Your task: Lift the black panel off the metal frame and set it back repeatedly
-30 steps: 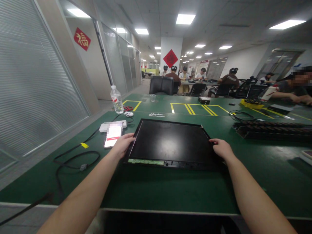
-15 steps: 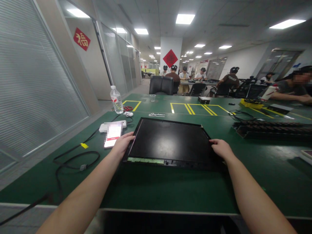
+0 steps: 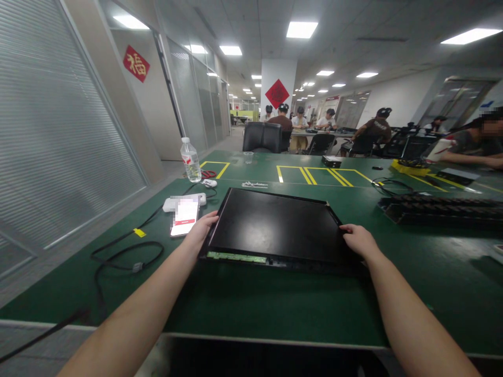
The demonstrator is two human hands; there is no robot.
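A black flat display panel [image 3: 271, 222] lies screen up, slightly tilted, in front of me, its near edge showing a strip of green circuit board [image 3: 236, 257]. My left hand [image 3: 204, 228] grips the panel's left edge, thumb on top and the other fingers mostly hidden beneath. On the opposite side my right hand [image 3: 358, 240] is closed on the right edge, fingers curled. Just left of my left hand, a phone [image 3: 184, 219] with a lit screen leans on a white power strip [image 3: 198, 198].
The green table [image 3: 275, 309] carries a water bottle [image 3: 190, 161], red scissors [image 3: 209, 174], a black cable [image 3: 118, 245] and white calipers [image 3: 254, 184]. To the right lie a long black slotted rack [image 3: 444, 209] and a yellow tray [image 3: 411, 168]. Several people sit farther back.
The view has shifted slightly, so the scene sits a little to the right. Both hands keep their hold on the panel, whose pose is almost the same.
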